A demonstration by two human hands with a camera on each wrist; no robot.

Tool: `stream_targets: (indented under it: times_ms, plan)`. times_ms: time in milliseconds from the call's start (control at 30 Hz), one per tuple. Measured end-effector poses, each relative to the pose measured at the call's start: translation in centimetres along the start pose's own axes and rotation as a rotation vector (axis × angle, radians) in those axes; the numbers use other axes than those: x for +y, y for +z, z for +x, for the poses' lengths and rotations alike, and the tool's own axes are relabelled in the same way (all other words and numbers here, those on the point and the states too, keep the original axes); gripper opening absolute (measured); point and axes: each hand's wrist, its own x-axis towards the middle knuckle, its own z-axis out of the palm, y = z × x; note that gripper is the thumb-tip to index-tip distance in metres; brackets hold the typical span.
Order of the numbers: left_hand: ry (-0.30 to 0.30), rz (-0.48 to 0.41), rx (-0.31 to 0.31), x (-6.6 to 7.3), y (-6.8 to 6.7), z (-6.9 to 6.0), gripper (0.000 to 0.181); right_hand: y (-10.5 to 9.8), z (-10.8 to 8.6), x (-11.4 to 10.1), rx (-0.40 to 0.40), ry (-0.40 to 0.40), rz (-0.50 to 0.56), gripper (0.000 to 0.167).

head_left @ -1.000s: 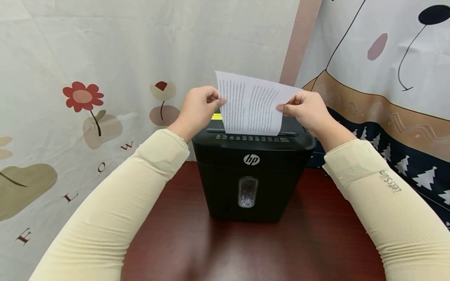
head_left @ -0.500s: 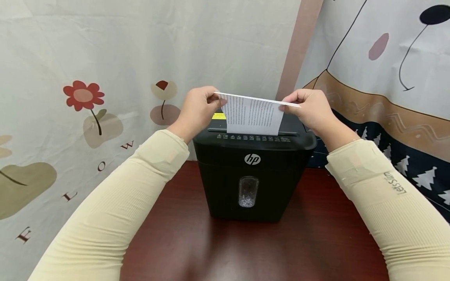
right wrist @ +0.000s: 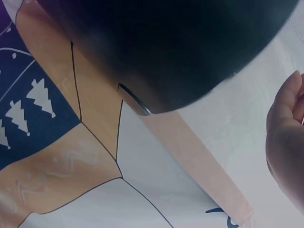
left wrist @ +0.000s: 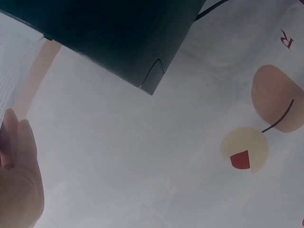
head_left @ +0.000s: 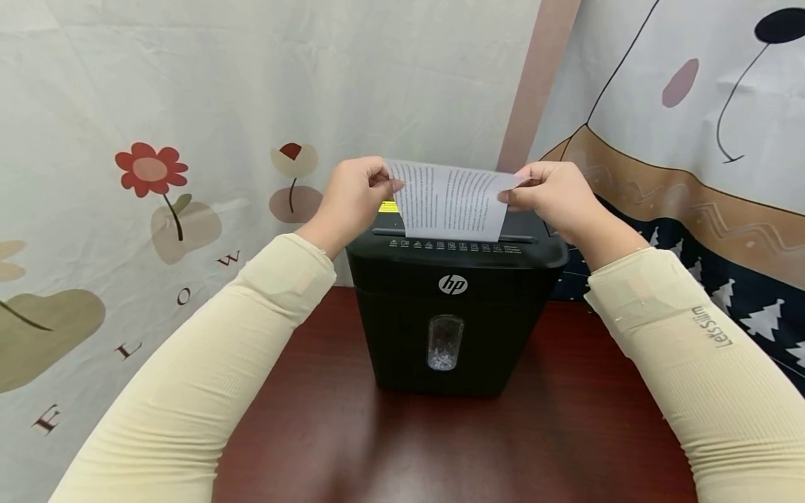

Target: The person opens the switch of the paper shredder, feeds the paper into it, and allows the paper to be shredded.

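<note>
A printed sheet of paper stands above the slot of a black HP paper shredder, its lower edge at the slot. My left hand pinches the sheet's left edge between thumb and fingers. On the other side my right hand pinches the right edge near the upper corner. Between the hands the sheet bows slightly. Through the shredder's small window white paper bits show. In the left wrist view the left hand appears at the left border; the right hand is partly cut off in the right wrist view.
The shredder stands on a dark red-brown table. Behind it hangs a pale curtain printed with flowers and letters. A patterned cloth with trees hangs at the right. A yellow label sits on the shredder's top.
The paper's top edge has come down from its height a second ago, tilting edge-on midway and then facing me again. Both hands keep their hold and have barely moved.
</note>
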Motion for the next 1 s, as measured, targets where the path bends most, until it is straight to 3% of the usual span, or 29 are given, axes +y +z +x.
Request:
stream_targets:
  times_ms: [567, 1000]
  plan:
    - [-0.016, 0.051, 0.0, -0.7, 0.5, -0.1, 0.013, 0.4, 0.1, 0.6, -0.041, 0.048, 0.043, 0.004]
    - [0.041, 0.07, 0.014, -1.1, 0.8, -0.2, 0.015, 0.7, 0.3, 1.0, -0.053, 0.027, 0.004, 0.009]
